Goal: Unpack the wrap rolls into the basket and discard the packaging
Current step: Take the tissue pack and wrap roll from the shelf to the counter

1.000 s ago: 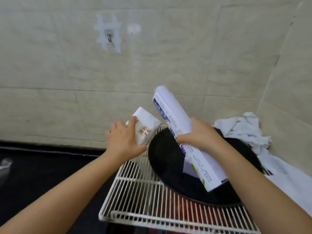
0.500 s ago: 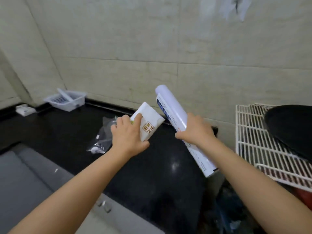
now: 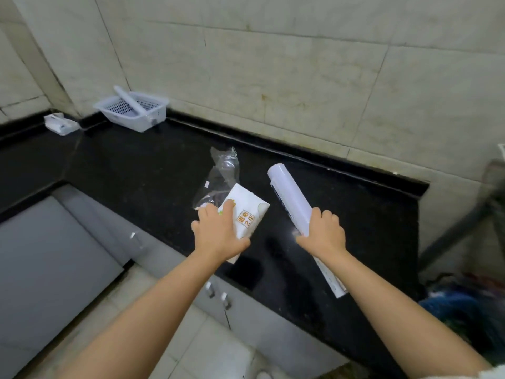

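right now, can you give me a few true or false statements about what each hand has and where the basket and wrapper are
1. The right hand holds a long white roll. True.
2. The left hand is empty. False: its grip is closed on a white packet with orange print.
3. The white basket sits far back on the black counter by the wall, with one roll already lying in it. True.
4. The clear plastic wrapper is inside the basket. False: it lies on the counter just beyond the left hand.
5. The roll in the right hand is lying flat on the counter. False: it is held tilted above the counter.
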A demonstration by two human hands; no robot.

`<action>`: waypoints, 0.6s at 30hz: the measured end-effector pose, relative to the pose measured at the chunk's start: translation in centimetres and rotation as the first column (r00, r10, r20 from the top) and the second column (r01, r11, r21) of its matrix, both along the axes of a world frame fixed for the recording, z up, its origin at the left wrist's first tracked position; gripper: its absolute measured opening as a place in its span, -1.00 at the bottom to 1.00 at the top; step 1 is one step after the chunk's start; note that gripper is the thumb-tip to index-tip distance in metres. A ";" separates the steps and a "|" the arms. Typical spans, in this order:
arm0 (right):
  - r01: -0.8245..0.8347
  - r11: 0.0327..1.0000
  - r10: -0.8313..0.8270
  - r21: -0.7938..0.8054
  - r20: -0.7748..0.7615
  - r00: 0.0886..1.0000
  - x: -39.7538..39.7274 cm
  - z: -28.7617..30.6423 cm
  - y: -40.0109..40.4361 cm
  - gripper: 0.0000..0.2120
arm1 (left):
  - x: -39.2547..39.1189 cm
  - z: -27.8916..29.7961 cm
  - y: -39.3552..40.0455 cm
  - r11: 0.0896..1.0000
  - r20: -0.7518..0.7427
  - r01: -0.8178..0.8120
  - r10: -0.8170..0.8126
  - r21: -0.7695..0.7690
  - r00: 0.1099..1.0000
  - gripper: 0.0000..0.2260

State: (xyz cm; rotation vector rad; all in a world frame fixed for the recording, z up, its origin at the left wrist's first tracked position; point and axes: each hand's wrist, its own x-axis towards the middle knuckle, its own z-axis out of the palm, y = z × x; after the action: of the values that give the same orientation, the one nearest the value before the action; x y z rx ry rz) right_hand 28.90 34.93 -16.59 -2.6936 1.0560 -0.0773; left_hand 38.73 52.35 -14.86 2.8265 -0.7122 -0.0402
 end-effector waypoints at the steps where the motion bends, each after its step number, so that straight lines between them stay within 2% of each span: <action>1: 0.015 1.000 -0.015 0.015 -0.014 1.000 0.8 -0.7 -0.5 -0.47 | 1.0 -0.6 -0.6 1.000 -0.019 0.005 -0.005 0.006 1.000 -0.26; 9: 0.143 0.974 -0.127 0.177 -0.095 0.987 7.9 -4.1 -6.2 -0.42 | 9.3 -3.1 -7.0 0.998 -0.168 0.046 -0.037 0.049 0.985 -0.27; 18: 0.351 0.902 -0.343 0.252 -0.077 0.936 13.7 -6.6 -10.6 -0.40 | 15.9 -5.7 -16.9 0.997 -0.211 0.058 -0.044 0.059 0.977 -0.30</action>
State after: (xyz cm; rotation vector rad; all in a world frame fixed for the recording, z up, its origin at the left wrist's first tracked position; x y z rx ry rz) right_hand 42.60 24.36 -23.22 -2.2547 1.4369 0.0396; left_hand 54.68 35.40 -20.54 2.8072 -0.7471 -0.3702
